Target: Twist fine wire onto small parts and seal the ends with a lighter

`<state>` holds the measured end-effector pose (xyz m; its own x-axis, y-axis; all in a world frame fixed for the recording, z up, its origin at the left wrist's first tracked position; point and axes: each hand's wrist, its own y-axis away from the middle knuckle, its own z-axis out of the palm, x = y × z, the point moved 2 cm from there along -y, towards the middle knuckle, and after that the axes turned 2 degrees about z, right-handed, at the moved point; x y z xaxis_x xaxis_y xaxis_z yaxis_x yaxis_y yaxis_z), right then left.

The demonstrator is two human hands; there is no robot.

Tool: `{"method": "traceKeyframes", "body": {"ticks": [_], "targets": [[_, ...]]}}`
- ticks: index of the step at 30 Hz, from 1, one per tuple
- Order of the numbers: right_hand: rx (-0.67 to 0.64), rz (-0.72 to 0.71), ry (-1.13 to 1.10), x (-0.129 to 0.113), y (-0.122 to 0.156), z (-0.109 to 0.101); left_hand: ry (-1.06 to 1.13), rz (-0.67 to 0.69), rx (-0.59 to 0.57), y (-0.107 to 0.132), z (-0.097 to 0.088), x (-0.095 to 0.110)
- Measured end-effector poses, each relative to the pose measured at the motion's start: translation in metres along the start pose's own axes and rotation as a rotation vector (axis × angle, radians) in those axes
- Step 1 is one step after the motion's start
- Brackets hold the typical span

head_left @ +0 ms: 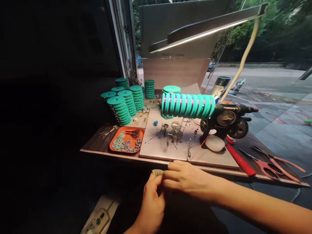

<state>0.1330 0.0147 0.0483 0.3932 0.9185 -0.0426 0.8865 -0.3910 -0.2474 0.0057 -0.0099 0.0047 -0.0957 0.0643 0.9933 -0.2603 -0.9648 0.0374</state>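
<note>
My left hand [150,204] and my right hand [187,179] meet just below the front edge of the wooden table [97,147]. Both pinch a small pale greenish piece [156,172] between their fingertips. My right hand lies over the left, its fingers curled toward that piece. Just beyond the hands lies a grey work board [158,148] strewn with small metal parts [175,133]. Above it a row of green spools [187,105] sits on the shaft of a black hand-cranked winder [225,122].
Stacks of green spools [124,102] stand at the back left. An orange tray [126,139] holds small metal pieces. A red bar [240,160] and red-handled scissors [270,165] lie at right. A white power strip [98,217] sits below the table. A lit lamp [207,27] hangs overhead.
</note>
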Motion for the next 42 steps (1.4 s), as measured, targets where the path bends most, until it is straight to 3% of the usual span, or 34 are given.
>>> {"method": "traceKeyframes", "body": {"ticks": [7, 13, 18, 23, 29, 32, 37, 42], "targets": [[0.115, 0.188, -0.203, 0.017, -0.003, 0.020, 0.130, -0.164, 0.000, -0.008, -0.012, -0.002], [0.244, 0.397, -0.306, 0.015, 0.010, 0.029, -0.028, -0.087, 0.003, -0.013, -0.009, -0.007], [0.263, 0.489, -0.412, 0.013, 0.017, 0.026, -0.167, -0.012, 0.011, -0.015, -0.004, -0.003], [0.249, 0.611, -0.489, 0.014, 0.016, 0.023, -0.501, 0.169, 0.104, -0.009, 0.000, 0.005], [0.195, 0.773, -0.575, 0.018, 0.008, 0.009, -0.853, 0.676, 0.175, -0.006, 0.001, 0.003], [0.160, 0.846, -0.610, 0.019, 0.004, 0.002, -0.934, 0.832, 0.174, -0.009, 0.000, 0.002], [0.095, 0.958, -0.674, 0.024, -0.001, -0.003, -0.915, 0.908, 0.113, -0.016, -0.001, 0.006], [-0.013, 1.041, -0.758, 0.036, -0.006, -0.003, -0.828, 0.836, -0.015, -0.022, -0.004, 0.008]]}}
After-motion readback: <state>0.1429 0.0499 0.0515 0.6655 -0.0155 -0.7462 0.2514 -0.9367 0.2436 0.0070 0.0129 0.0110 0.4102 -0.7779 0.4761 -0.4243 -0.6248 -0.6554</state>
